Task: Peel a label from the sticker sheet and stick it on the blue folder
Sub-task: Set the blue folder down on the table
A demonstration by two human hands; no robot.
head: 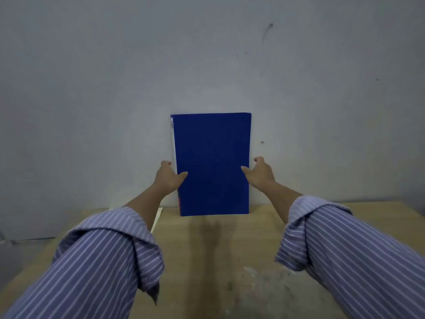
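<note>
The blue folder point(211, 162) stands upright against the wall, its bottom edge at the back of the wooden table point(207, 261). My left hand point(166, 178) grips its left edge, thumb on the front cover. My right hand point(261, 172) holds the right edge the same way, thumb across the cover and fingers behind. A pale sheet corner point(158, 216), possibly the sticker sheet, pokes out behind my left forearm; most of it is hidden.
A plain grey wall point(207, 65) rises right behind the table. The tabletop has a whitish scuffed patch point(259, 286) near the front right. Striped sleeves cover both forearms in the foreground.
</note>
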